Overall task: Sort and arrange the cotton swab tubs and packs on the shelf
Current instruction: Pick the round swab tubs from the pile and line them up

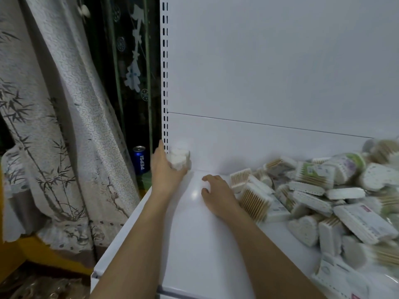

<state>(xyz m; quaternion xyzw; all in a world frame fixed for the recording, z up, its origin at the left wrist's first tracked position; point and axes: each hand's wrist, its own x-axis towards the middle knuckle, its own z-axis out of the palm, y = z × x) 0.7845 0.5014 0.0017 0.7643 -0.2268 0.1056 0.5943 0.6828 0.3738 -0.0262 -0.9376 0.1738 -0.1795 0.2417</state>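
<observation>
From our head camera, our left hand (166, 167) grips a white tub of cotton swabs (178, 159) at the back-left corner of the white shelf (194, 244), while our right hand (218, 196) rests loosely curled and empty on the shelf, just beside the jumbled pile of swab packs (323, 197).

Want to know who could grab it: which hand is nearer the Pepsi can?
Left. The left hand, holding a white tub, is just right of the can; the right hand rests farther right on the shelf.
</observation>
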